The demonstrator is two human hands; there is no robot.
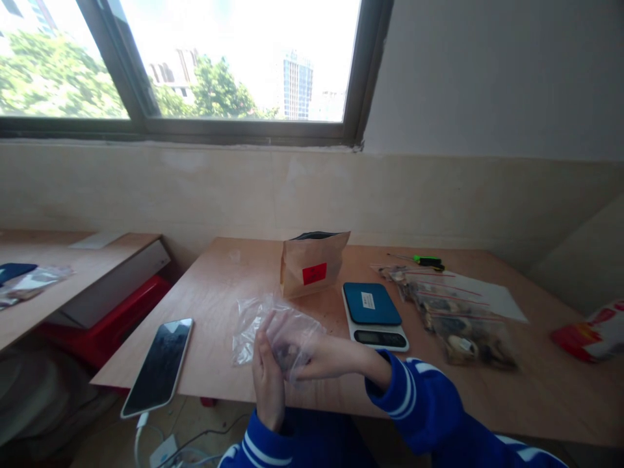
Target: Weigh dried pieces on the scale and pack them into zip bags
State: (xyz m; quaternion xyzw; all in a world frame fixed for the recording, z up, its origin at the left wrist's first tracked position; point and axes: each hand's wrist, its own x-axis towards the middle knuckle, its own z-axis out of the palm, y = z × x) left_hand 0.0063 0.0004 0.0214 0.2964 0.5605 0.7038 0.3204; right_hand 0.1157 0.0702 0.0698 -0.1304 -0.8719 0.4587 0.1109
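Plastic film from a thin clear bag [254, 314] drapes over the person's right hand [298, 348], which appears to reach into it from 3 o'clock, while the left hand [267, 370], at 7 o'clock, rests against the outside. The left fingers lie close together, pointing up along the bag; whether they pinch its film cannot be told. The right fingers look drawn together beneath the plastic, and creases and glare hide whether they clasp anything. The bag is over the near part of the wooden table [209, 286]; reckoned from it, an open-topped kraft pouch [312, 253] stands at 1 o'clock, a blue-topped digital scale [385, 309] sits at about 3 o'clock, filled zip bags [446, 315] lie farther out at the same hour, and a smartphone [158, 367] lies between 8 and 9 o'clock. To handle the film well, the left palm would best back it gently while the right hand moves slowly, wrist straight, so that the slack plastic does not snag on the knuckles or split. Keeping the fingertips flat, rather than pressing nails outward, should spare the film, and leaving room toward 1 o'clock should avoid bumping the pouch.
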